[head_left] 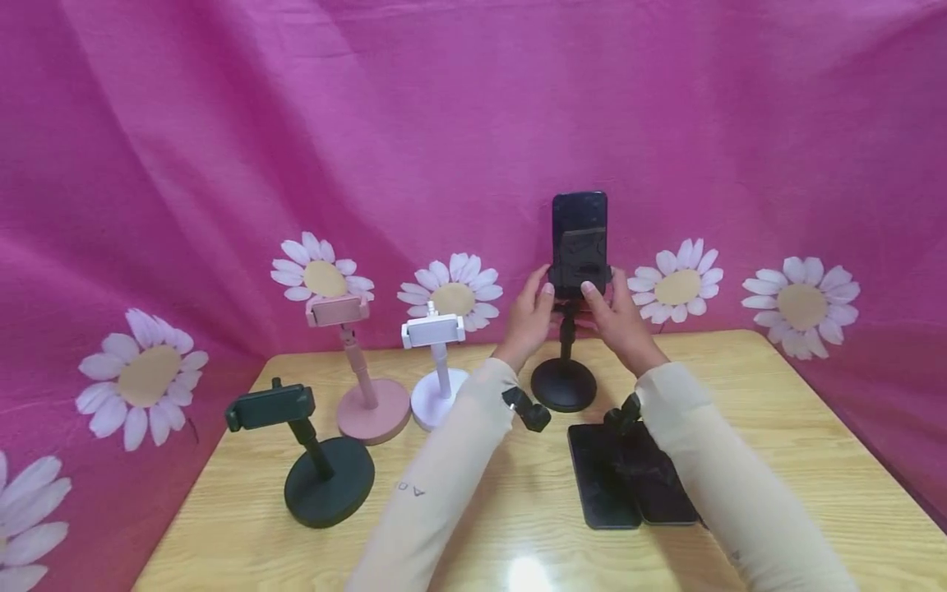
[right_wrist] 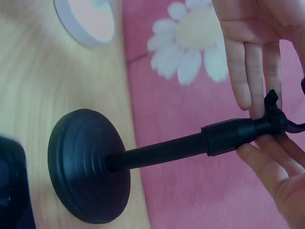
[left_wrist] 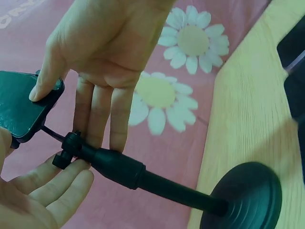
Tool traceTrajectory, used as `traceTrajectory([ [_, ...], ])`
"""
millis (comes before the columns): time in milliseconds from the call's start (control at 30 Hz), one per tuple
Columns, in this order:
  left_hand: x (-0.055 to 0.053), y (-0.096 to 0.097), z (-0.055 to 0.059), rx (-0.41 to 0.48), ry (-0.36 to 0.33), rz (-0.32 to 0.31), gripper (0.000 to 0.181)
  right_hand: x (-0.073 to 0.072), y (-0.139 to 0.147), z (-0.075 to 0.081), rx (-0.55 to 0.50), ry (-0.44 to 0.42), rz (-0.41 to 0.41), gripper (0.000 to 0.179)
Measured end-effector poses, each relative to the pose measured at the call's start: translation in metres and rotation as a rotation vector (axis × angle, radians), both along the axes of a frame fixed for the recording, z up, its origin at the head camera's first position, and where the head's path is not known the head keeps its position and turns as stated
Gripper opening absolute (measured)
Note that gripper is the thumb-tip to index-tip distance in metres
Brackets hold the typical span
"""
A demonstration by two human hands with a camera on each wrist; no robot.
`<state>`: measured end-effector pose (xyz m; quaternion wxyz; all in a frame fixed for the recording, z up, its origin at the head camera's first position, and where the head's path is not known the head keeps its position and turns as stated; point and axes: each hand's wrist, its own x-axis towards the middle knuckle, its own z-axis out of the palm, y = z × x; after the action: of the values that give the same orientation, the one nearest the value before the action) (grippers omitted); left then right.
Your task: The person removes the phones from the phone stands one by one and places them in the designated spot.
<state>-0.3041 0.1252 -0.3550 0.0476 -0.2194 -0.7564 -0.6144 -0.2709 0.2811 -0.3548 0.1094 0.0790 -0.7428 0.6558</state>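
Note:
A black smartphone (head_left: 579, 238) stands upright in the clamp of a black phone stand (head_left: 564, 385). My left hand (head_left: 528, 319) grips the phone's lower left edge at the clamp, thumb in front. On the other side my right hand (head_left: 621, 325) holds the lower right corner, its thumb (left_wrist: 45, 81) lying on the screen. The other fingers of both hands extend behind, around the stand's neck joint (right_wrist: 275, 119). In the wrist views, the stand's pole (right_wrist: 167, 149) runs down to its round base (left_wrist: 248, 200) on the table. Part of the clamp is hidden by the hands.
To the left stand a white phone stand (head_left: 440, 395), a pink one (head_left: 373, 407) and a dark green one (head_left: 329, 485), their clamps holding no phone. Two dark smartphones (head_left: 602, 485) lie on the wooden table (head_left: 799, 460), under my right forearm. A pink flowered cloth (head_left: 473, 123) hangs behind.

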Motion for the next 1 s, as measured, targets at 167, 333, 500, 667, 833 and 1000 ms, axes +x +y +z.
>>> traceTrajectory([
  [167, 0.007, -0.029, -0.001, -0.066, 0.015, 0.029, 0.045, 0.006, -0.026, 0.001, 0.027, 0.021, 0.004, 0.053],
  [333, 0.019, -0.051, -0.003, -0.098, 0.054, 0.062, 0.045, 0.016, -0.048, 0.001, 0.083, 0.05, -0.039, 0.053],
  [500, 0.035, -0.066, -0.01, -0.019, 0.05, 0.021, 0.045, 0.029, -0.066, -0.004, 0.095, 0.082, -0.038, 0.051],
  [667, 0.048, -0.072, -0.015, -0.041, 0.095, 0.035, 0.045, 0.042, -0.075, -0.008, 0.08, 0.103, -0.052, 0.047],
  [833, 0.061, -0.08, -0.018, -0.097, 0.174, 0.085, 0.044, 0.065, -0.087, -0.003, 0.08, 0.122, -0.051, 0.042],
  [1000, 0.079, -0.088, -0.018, -0.108, 0.235, 0.093, 0.044, 0.086, -0.095, -0.001, 0.088, 0.138, -0.041, 0.043],
])
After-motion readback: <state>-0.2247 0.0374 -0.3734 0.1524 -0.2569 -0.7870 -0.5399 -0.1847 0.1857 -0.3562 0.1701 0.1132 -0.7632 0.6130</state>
